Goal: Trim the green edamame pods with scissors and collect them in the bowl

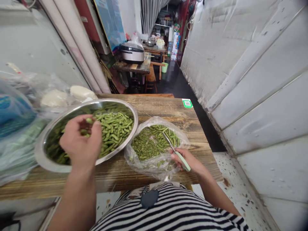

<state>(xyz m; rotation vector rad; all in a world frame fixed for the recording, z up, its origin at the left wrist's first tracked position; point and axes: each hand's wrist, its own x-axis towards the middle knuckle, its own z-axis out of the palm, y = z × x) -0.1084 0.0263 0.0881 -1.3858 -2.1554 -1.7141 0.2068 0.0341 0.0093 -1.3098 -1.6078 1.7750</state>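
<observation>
Steel bowl [135, 122]: stands on the wooden surface [196, 136], heaped with green pods [115, 128];
Left hand [80, 139]: over the bowl, thumb and finger pinched on a pod [89, 121]; the hand nearer the bowl;
Right hand [189, 158]: well right of the bowl, closed round scissors [179, 157]; whether the blades [169, 141] are parted, I cannot tell;
Scissors' long axis: slants from the pale green handle [184, 163], away and somewhat leftward, ending over the plastic bag [154, 170];
Plastic bag: just right of the bowl, holding more pods [149, 144];
Pod to blades: left of them, above the bowl

Green pods [117, 128] in steel bowl [135, 117], slanted scissors [182, 160]
</observation>
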